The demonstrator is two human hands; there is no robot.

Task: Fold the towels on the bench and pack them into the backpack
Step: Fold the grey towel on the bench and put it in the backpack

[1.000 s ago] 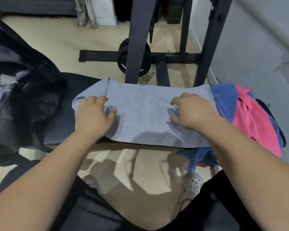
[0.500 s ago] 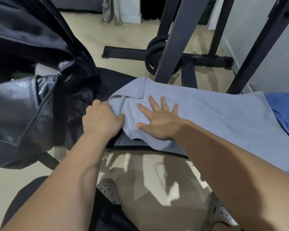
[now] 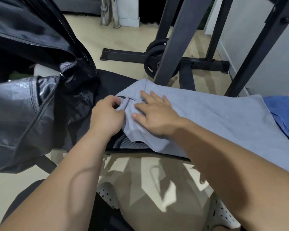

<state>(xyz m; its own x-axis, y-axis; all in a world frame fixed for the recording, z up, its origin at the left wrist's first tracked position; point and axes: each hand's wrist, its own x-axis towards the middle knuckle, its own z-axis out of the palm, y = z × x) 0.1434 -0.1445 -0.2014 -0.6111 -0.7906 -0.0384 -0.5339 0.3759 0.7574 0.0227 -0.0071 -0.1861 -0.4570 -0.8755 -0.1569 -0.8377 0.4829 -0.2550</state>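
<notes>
the grey towel [image 3: 207, 117] lies spread flat on the black counter [image 3: 113, 80], with its left end bunched and rolled a little. your left hand [image 3: 105, 117] pinches that rolled edge. your right hand [image 3: 157, 119] presses just beside it, fingers [image 3: 154, 99] spread. the open black backpack [image 3: 32, 97] stands just to the left. a blue towel [image 3: 284, 110] is cut off at the right edge.

backpack [image 3: 23, 97]: cut off left and top | blue towel [image 3: 284, 114]: cut off right | bench [image 3: 117, 80]: mostly under grey towel [image 3: 207, 117]
</notes>
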